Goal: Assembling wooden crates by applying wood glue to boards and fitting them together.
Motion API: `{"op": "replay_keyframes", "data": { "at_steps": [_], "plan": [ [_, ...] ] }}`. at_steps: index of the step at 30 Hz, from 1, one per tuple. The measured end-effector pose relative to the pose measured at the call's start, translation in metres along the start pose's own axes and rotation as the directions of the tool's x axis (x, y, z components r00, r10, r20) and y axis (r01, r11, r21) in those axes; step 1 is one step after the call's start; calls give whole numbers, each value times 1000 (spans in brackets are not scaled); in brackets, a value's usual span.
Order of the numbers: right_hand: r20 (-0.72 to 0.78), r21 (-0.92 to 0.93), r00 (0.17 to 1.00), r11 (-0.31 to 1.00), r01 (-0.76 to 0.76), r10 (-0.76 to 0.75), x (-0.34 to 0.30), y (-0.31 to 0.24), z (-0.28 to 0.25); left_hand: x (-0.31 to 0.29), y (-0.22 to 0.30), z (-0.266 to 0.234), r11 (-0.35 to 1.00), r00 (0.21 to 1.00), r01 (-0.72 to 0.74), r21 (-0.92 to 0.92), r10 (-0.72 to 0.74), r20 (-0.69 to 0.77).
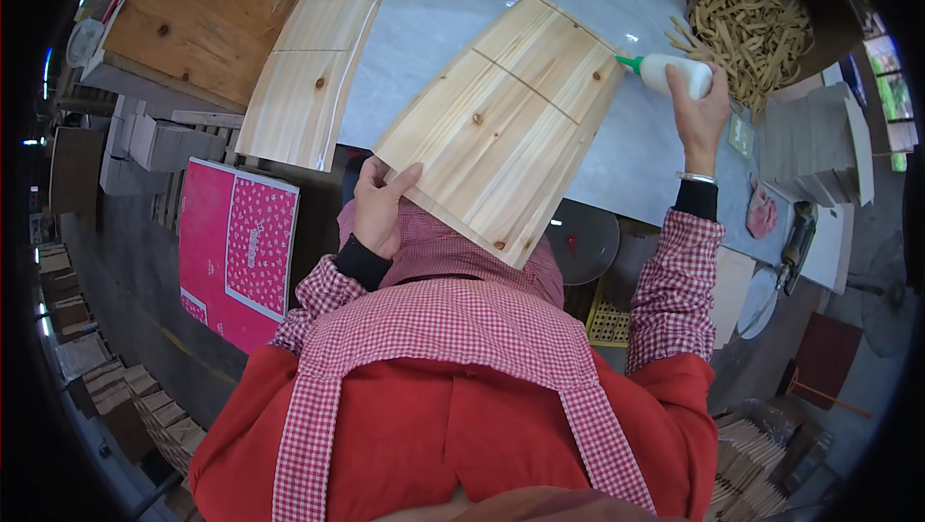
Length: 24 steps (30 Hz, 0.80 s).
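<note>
Green nozzle point(630, 63) at far right edge of wooden panel point(501, 137), clasped bottle point(673, 76) in curled right hand point(701, 116), pinched near edge with left hand point(380, 210), with gluing probably begun but unfinished.

A pale wooden panel point(520, 142), with streaked grain, brown knots and a thin dark line across its farther part, slants away to the right from your left fingers point(372, 173), which grip its near left corner. In your right fingers point(678, 91), a whitish bottle lies tipped sideways, its green nozzle point(629, 63) pointing left at the panel's right edge; contact is unclear.
</note>
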State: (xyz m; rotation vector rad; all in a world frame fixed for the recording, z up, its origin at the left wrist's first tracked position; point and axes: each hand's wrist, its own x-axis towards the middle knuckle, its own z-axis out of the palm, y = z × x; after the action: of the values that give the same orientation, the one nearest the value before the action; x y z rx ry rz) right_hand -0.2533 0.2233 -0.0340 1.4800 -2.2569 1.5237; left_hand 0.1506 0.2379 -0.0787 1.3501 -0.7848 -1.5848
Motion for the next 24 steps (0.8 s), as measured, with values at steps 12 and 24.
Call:
{"op": "replay_keyframes", "data": {
  "at_steps": [12, 24],
  "plan": [
    [214, 559, 952, 772, -303, 219, -66, -72, 51, -34, 3, -14, 950, 966, 236, -205, -253, -61],
    [218, 435, 975, 898, -64, -36, -68, -85, 113, -39, 0, -10, 917, 949, 312, -250, -311, 43]
  ]
}}
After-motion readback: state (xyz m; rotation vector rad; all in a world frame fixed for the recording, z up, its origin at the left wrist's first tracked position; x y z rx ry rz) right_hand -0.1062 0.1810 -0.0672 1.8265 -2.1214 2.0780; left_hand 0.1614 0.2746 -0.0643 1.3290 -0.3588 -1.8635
